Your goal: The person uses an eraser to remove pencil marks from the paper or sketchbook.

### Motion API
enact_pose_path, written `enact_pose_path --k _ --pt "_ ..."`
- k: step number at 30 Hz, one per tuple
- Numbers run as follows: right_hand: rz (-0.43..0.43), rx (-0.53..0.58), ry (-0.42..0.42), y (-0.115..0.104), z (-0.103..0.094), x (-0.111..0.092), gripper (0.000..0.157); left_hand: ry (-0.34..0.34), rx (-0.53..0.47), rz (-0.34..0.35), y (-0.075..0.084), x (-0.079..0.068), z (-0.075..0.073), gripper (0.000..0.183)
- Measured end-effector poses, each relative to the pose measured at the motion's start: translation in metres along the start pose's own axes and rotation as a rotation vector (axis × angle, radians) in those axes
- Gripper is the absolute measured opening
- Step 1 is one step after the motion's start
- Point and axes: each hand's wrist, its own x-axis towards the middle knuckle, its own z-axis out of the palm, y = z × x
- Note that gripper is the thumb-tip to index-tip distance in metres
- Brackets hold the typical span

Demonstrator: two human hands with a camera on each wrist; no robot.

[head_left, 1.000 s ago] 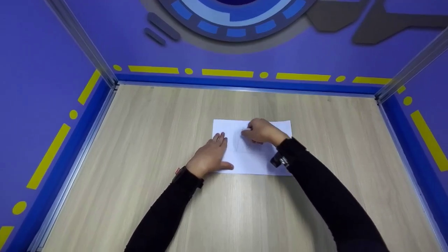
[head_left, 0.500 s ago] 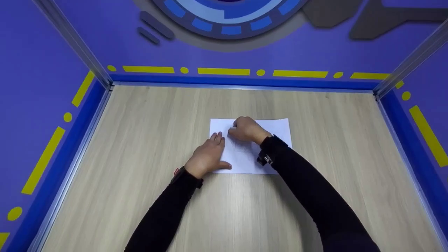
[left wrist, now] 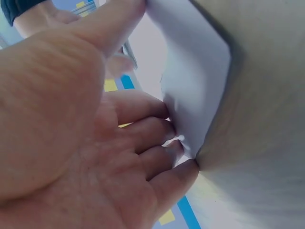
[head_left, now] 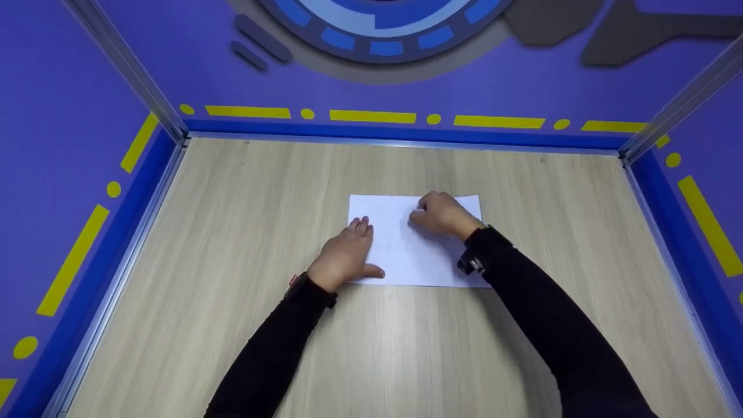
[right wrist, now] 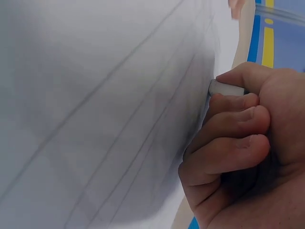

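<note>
A white sheet of paper lies on the wooden table. Spread over its left edge, my left hand presses it down with fingers straight and thumb out to the side. My right hand is over the upper right part of the sheet, its fingers curled. In the right wrist view, thumb and forefinger pinch a small white eraser against the paper, the other fingers folded below. Several thin grey pencil lines run across the sheet there; from the head they look very faint.
The pale wood tabletop spreads around the sheet. Purple-blue panels with yellow dashes and metal edging enclose it at the back and both sides. Each wrist carries a black strap, and dark sleeves cover the arms.
My right hand swept left across the paper toward my left hand, then came back right, still gripping the eraser. The left hand has stayed in place on the sheet.
</note>
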Motion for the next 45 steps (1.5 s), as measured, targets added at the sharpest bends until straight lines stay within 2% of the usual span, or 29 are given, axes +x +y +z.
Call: enact_pose_path --k 10,15,19,24,31,33,36,40,45 --pt "0.063 0.039 0.024 0.048 -0.02 -0.016 0.036 -0.018 0.007 0.004 0.0 -0.001 -0.002 0.111" --pt "0.132 0.075 0.012 0.071 -0.034 -0.027 0.03 -0.02 0.023 0.012 0.001 -0.002 -0.002 0.11" --pt "0.177 0.063 0.007 0.09 -0.043 -0.035 0.033 -0.02 0.022 0.009 0.001 -0.001 -0.001 0.111" --pt "0.174 0.045 -0.01 0.096 -0.051 -0.041 0.039 -0.02 0.019 0.005 0.001 -0.001 0.0 0.112" --pt "0.207 0.018 -0.081 0.069 -0.061 -0.039 0.036 -0.008 0.007 0.002 -0.001 -0.002 0.0 0.112" --pt "0.194 0.022 -0.083 0.056 -0.059 -0.037 0.043 -0.007 0.006 0.0 -0.001 -0.003 0.001 0.112" --pt "0.155 0.034 -0.088 0.034 -0.051 -0.03 0.052 -0.011 0.004 -0.001 -0.002 -0.003 0.001 0.112" --pt "0.074 0.013 -0.084 0.003 -0.034 -0.015 0.041 -0.01 0.004 0.009 -0.001 -0.003 0.0 0.111" --pt "0.002 -0.039 -0.058 -0.031 -0.011 0.008 0.043 0.004 0.007 0.016 0.0 -0.002 -0.001 0.111"
